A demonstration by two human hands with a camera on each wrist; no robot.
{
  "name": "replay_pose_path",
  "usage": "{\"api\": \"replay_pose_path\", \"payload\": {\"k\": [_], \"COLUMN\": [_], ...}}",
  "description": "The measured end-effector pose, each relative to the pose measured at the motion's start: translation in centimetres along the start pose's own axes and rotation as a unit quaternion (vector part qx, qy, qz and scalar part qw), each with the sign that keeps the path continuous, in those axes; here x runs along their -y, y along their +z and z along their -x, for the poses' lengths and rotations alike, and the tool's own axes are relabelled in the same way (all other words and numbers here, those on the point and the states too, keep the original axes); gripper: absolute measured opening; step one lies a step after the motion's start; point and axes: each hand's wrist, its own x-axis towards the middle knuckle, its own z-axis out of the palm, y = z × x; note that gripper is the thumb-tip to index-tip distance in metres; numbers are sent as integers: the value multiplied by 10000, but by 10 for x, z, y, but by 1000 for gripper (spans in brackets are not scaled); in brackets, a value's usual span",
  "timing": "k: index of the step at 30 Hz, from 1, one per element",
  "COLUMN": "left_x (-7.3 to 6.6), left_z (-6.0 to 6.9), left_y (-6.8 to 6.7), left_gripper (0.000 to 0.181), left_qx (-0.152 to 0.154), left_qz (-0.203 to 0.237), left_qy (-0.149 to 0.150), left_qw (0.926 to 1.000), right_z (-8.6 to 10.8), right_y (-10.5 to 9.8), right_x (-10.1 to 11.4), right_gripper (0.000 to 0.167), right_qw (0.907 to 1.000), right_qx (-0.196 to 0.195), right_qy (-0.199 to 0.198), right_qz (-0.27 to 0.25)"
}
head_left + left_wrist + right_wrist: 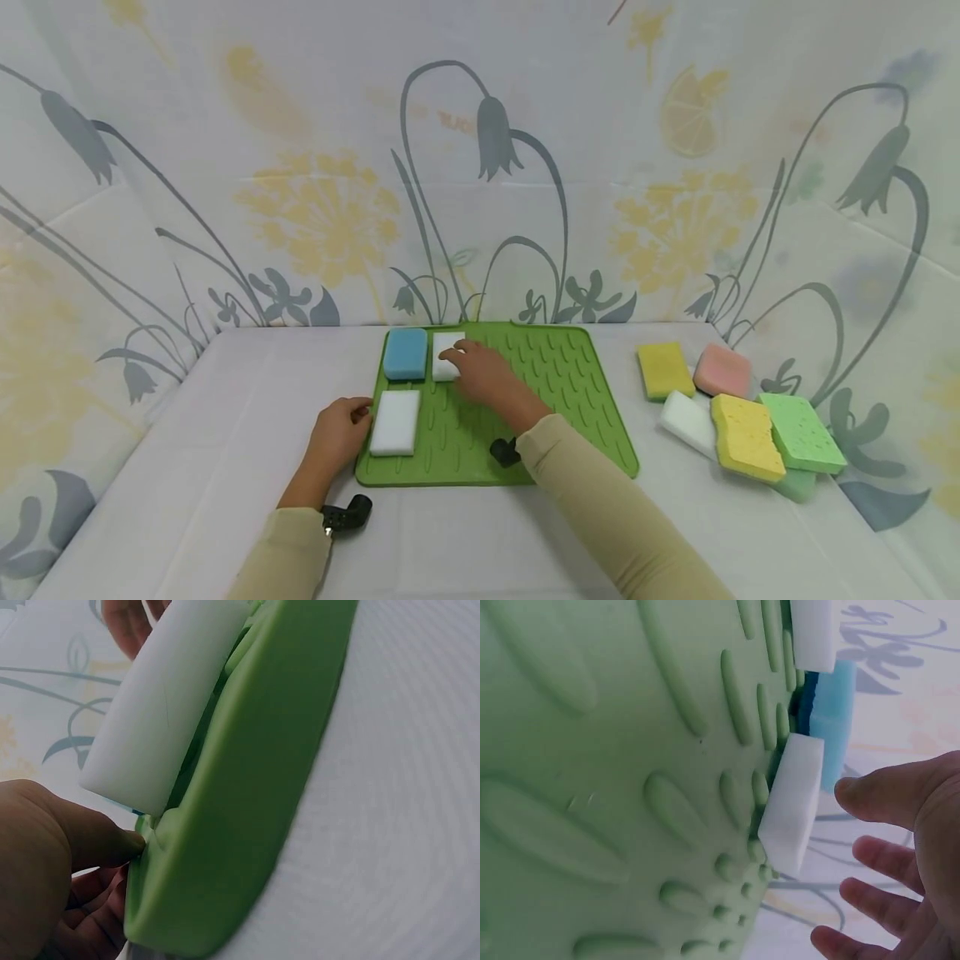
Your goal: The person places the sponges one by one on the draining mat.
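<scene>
A green ridged mat (573,400) lies on the table. On its left part are a blue sponge (406,354) at the back, a white sponge (442,370) beside it, and another white sponge (395,423) nearer the front. My left hand (337,431) pinches the mat's left edge; in the left wrist view, its thumb (112,840) presses the rim and the other fingers are partly hidden behind it. Over the back white sponge hovers my right hand (483,375), its fingers spread and apart from the sponge in the right wrist view.
To the right of the mat, a loose group holds a dark yellow sponge (665,371), a pink sponge (723,371), a white sponge (688,423), a bright yellow sponge (746,437) and a green sponge (802,433). A flower-printed cloth (330,225) hangs behind the table.
</scene>
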Motion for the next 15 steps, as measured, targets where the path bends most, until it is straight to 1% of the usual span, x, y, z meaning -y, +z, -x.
{"api": "replay_pose_path", "payload": {"k": [6,10,15], "left_x": [-1,-1,-2], "left_z": [0,1,1], "left_y": [0,-1,-2], "left_gripper": [35,35,34], "left_qx": [11,64,78], "left_qz": [1,21,16], "left_qy": [-11,-43,-27], "left_qw": [10000,10000,10000], "right_z": [13,21,33], "right_y": [-2,-3,-5], "right_x": [-13,-23,-35], "right_gripper": [44,44,43], "right_qw": [9990,9984,9975], "right_qx": [-171,-368,-643], "right_qy": [67,56,45], "right_qz": [-396,-418,-291]}}
